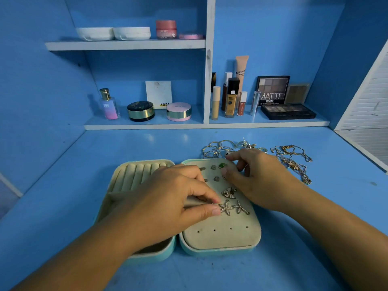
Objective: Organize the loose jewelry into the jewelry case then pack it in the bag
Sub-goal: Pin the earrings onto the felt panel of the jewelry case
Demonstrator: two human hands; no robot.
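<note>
A teal jewelry case (220, 247) lies open on the blue desk, cream lined, with ring rolls on its left half and an earring pad on its right half. My left hand (176, 198) pinches a starfish-shaped earring (226, 207) at the pad's middle. A second starfish earring (241, 207) and a butterfly earring (229, 192) sit beside it. My right hand (258, 177) rests on the pad's far right corner, fingers curled over small studs, near a green stud (222, 165). Loose gold chains (292, 159) and bangles (218, 148) lie behind the case.
Shelves at the back hold cosmetics: a perfume bottle (109, 105), powder compacts (140, 111), foundation bottles (231, 97) and eyeshadow palettes (287, 111). A white louvred panel (369, 97) stands at the right. No bag is in view.
</note>
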